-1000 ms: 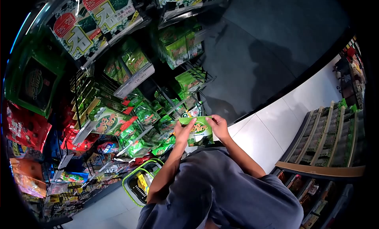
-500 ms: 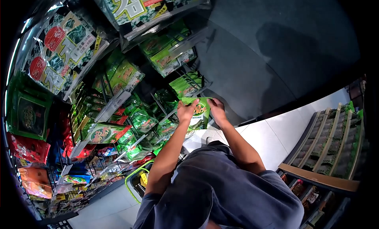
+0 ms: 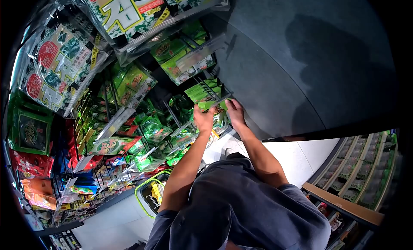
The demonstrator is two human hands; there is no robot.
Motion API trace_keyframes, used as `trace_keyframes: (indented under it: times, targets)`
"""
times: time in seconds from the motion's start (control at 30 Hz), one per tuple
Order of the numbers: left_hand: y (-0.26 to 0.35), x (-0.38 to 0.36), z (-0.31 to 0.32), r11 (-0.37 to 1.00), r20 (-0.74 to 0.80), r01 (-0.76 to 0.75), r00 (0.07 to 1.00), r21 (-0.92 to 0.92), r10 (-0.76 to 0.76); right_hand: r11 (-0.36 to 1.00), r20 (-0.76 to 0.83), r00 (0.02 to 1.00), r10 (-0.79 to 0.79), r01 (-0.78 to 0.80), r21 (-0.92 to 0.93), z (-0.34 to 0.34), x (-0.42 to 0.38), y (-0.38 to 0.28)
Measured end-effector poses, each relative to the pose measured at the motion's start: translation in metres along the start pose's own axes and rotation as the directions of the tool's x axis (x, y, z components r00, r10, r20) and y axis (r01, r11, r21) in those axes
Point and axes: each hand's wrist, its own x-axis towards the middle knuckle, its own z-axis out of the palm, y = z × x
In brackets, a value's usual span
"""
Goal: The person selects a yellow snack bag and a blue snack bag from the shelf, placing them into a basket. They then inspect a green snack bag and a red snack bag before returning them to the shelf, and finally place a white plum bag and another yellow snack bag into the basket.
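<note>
Glossy, crinkled film is seen on the large seaweed packs (image 3: 133, 17) hung at the upper left, their clear wrapping folded into stiff, shiny edges. Thin, straight metal hooks (image 3: 172, 113) are threaded through rows of flat pouches, and a smooth, matte dark panel (image 3: 266, 73) is set beside them. Pale, flat floor tiles (image 3: 307, 153) are bordered at the right by a brown, board-like shelf edge (image 3: 342, 202). A shopping basket (image 3: 136, 195) with a rounded, bright green rim is placed on the floor near the left arm.

A green snack packet (image 3: 220, 108) is held up between both hands, just below the hanging green pouches (image 3: 204, 93); whether these are touched cannot be told. It is pinched at one side by the left hand (image 3: 203, 118) and at the other by the right hand (image 3: 235, 114). Its thin, flat front is foreshortened, and its printing is only partly shown.
</note>
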Motion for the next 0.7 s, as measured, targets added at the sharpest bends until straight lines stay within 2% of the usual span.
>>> trace_keyframes:
  times: [0.2, 0.33, 0.5, 0.7]
  targets:
    - [0.007, 0.0, 0.0, 0.983, 0.02, 0.022, 1.0, -0.18, -0.018, 0.998, 0.0, 0.999, -0.048, 0.048, 0.041, 0.003, 0.002, -0.003]
    - [0.004, 0.006, -0.001, 0.99, 0.036, -0.017, 0.999, -0.141, 0.022, 0.996, 0.005, 0.998, -0.057, 0.056, 0.073, 0.003, 0.006, 0.003]
    - [0.007, 0.013, -0.002, 0.989, 0.06, 0.071, 0.996, -0.129, -0.064, 0.991, 0.019, 0.998, -0.06, 0.058, 0.118, 0.002, 0.011, 0.013]
    - [0.005, 0.023, -0.001, 0.991, 0.062, 0.039, 0.998, -0.128, -0.031, 0.979, 0.004, 0.995, -0.099, 0.097, 0.179, 0.003, 0.012, 0.019]
